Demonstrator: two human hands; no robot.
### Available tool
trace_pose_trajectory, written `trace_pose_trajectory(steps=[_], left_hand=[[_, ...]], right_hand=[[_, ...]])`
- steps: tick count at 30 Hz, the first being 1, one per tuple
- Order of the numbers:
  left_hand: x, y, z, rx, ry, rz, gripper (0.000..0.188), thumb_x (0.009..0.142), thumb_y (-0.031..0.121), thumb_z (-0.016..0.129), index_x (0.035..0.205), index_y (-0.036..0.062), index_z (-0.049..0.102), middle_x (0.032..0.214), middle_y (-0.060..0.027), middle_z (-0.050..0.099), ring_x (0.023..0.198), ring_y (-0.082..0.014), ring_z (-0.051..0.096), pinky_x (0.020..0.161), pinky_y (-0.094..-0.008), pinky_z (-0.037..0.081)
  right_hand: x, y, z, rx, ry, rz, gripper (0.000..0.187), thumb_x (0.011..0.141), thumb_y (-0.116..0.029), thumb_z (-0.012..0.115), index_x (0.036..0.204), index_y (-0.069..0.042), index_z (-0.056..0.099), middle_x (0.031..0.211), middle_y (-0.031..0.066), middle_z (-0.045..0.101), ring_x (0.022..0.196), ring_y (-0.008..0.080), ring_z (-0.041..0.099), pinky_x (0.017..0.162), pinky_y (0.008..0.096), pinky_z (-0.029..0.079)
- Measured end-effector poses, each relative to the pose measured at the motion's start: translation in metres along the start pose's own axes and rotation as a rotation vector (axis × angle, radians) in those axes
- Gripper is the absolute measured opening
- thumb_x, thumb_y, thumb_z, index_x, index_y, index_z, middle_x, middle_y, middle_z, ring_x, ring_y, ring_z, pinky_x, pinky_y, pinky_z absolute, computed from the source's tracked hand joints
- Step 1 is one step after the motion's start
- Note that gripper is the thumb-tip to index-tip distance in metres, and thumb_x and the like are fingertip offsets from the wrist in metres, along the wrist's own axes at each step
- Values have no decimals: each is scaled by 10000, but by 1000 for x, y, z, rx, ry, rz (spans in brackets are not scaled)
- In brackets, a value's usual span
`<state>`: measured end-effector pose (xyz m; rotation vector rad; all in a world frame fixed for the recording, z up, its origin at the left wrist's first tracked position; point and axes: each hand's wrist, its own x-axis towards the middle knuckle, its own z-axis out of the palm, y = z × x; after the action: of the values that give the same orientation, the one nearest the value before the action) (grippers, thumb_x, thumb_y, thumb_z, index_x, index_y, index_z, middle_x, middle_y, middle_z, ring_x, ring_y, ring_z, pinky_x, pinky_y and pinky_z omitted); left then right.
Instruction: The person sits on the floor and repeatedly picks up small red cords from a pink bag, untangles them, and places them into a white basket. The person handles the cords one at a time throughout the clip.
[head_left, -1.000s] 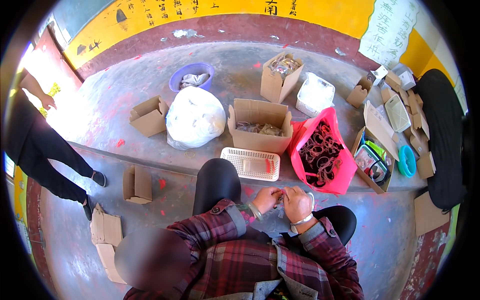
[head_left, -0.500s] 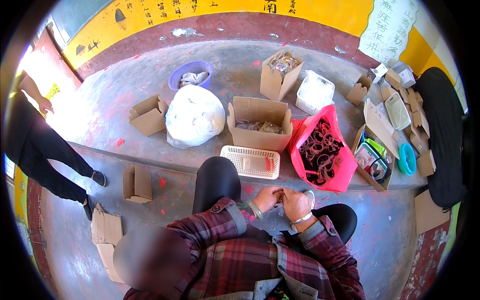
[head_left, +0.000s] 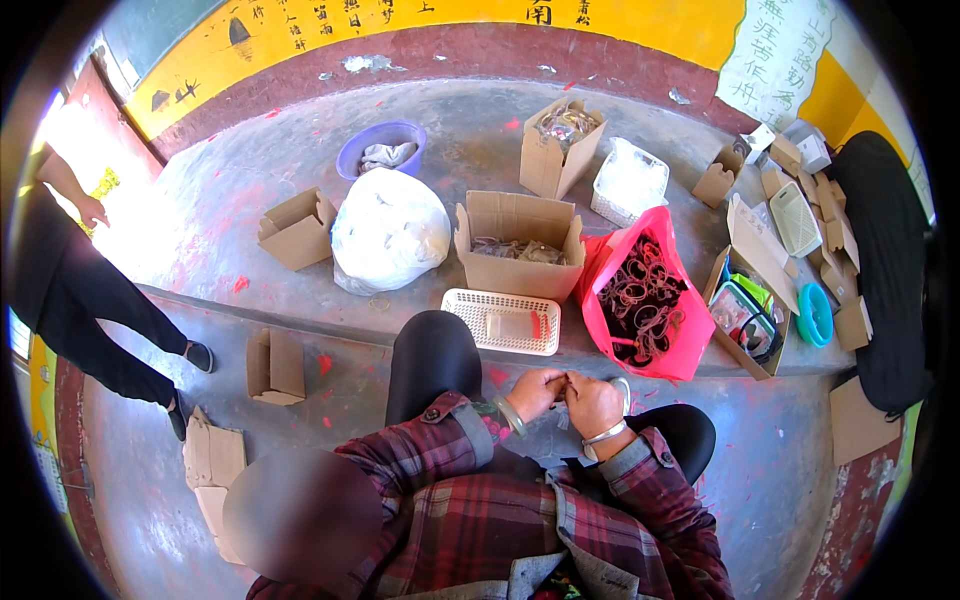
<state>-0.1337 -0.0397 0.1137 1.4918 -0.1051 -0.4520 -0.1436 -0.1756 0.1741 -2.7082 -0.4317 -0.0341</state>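
My left hand [head_left: 536, 395] and my right hand [head_left: 596, 405] meet fingertip to fingertip above my lap. The fingers of both are closed in a pinch; what they hold is too small to make out. A pale wisp [head_left: 563, 418] shows just below the fingertips. Each wrist wears a pale bangle. Ahead of the hands lies a cream perforated plastic basket [head_left: 470, 328] with a small clear and red item inside. To its right a pink bag [head_left: 690, 340] gapes, full of dark and pinkish thin loops.
On the raised step stand a cardboard box [head_left: 520, 280] of small packets, a stuffed white bag [head_left: 390, 235], a purple basin [head_left: 350, 160] and a white basket [head_left: 612, 208]. Cartons and a turquoise basin [head_left: 815, 318] crowd the right. A person [head_left: 85, 310] stands at the left.
Both hands stay together above my lap with almost no shift. The surroundings look the same.
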Motion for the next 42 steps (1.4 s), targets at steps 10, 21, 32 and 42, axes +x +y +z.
trace_pose_trajectory(steps=[10, 21, 32, 42], left_hand=[[0, -2, -4, 55, -5, -42, 238, 911, 202, 467, 959, 19, 611, 754, 10, 590, 640, -55, 521, 569, -214, 450], [3, -9, -5, 24, -33, -111, 281, 905, 269, 497, 1023, 40, 610, 802, 8, 614, 691, -61, 550, 578, -223, 460], [8, -19, -7, -2, -42, -63, 248, 921, 210, 465, 1023, 20, 586, 793, 11, 587, 682, -57, 520, 574, -210, 430], [14, -37, -8, 12, -21, 42, 238, 915, 170, 481, 1015, -23, 578, 844, -32, 611, 750, -70, 555, 636, -232, 465]], right_hand=[[0, 2, 2, 31, 60, -1, 118, 786, -197, 518, 802, -102, 586, 670, 142, 601, 596, 340, 581, 520, 455, 431], [0, -1, -3, 17, 150, -39, 110, 800, -195, 530, 789, -94, 573, 648, 139, 585, 559, 343, 566, 489, 452, 422], [0, -2, 0, 32, 140, -80, 86, 784, -176, 513, 782, -96, 545, 655, 147, 591, 572, 352, 582, 497, 467, 452], [0, -7, -5, 33, 135, -92, 93, 797, -177, 528, 809, -90, 559, 667, 151, 596, 579, 341, 586, 499, 452, 454]])
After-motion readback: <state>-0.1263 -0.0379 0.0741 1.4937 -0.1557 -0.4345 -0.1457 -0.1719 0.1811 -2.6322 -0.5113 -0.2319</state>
